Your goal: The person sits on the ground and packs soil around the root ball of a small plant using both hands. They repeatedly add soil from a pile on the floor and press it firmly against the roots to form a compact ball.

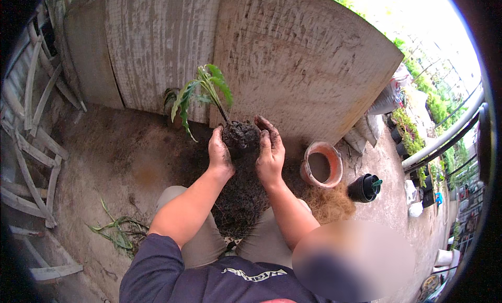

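Observation:
A young plant with long, wavy-edged green leaves [188,92] leans to the left above a dark soil root ball [240,134]. Cupped against the left side of that ball is my left hand [219,153], smeared with soil. On the opposite side my right hand [271,150] curves around the ball, its fingertips dirty and the thumb close to the soil. The ball's underside is partly hidden. Beneath both hands, a heap of dark loose soil [241,197] spreads between my knees.
To the right stand a round clay pot [335,167] and a stack of black plastic pots [359,188], with brown fibre [331,205] beside them. Uprooted leafy plants [119,232] lie at left. A board wall [290,67] rises ahead; wooden slats [31,146] line the left.

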### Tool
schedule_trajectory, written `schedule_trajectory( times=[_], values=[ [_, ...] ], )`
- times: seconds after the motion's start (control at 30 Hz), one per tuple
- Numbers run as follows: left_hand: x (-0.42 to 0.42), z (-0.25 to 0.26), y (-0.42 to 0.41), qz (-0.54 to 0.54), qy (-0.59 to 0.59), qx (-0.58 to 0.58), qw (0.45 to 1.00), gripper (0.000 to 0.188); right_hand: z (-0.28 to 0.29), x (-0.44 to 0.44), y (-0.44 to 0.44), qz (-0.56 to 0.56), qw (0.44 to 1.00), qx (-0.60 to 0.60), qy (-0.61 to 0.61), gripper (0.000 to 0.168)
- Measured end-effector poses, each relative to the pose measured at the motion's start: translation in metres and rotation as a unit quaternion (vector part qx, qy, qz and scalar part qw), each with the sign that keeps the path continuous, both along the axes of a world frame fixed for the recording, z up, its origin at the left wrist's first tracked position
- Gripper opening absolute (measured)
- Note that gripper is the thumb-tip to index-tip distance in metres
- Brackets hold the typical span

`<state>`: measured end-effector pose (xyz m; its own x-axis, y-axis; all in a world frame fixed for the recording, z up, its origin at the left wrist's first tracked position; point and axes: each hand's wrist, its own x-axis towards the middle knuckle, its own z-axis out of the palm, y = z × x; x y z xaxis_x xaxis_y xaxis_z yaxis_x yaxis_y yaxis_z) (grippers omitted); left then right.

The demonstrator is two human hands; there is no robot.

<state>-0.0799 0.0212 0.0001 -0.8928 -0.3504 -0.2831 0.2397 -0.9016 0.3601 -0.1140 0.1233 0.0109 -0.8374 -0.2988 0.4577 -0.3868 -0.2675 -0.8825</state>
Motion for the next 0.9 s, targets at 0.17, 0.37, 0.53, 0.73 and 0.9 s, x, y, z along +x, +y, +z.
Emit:
schedule_trajectory(
  times=[0.17,0.37,0.53,0.73,0.9],
  values=[
    [-0.004,-0.003,0.003,-0.014,-0.013,-0.048,0.999,0.035,-0.017,-0.020,0.007,-0.069,0.987,0.141,0.021,0.025],
    [-0.003,-0.003,0.005,-0.039,-0.011,-0.091,0.995,0.030,0.004,-0.006,0.005,-0.027,0.997,0.062,0.045,0.028],
    [-0.007,-0.007,0.010,-0.026,-0.033,-0.086,0.995,0.024,-0.001,0.000,0.003,-0.022,0.987,0.125,0.094,0.028],
    [-0.005,-0.017,0.003,-0.002,0.000,-0.187,0.982,0.030,-0.008,0.004,-0.001,-0.017,0.990,0.099,0.097,0.029],
    [-0.003,-0.008,0.003,-0.005,-0.017,-0.132,0.991,0.027,-0.008,0.002,-0.001,0.025,0.992,0.106,0.064,0.032]
  ],
)
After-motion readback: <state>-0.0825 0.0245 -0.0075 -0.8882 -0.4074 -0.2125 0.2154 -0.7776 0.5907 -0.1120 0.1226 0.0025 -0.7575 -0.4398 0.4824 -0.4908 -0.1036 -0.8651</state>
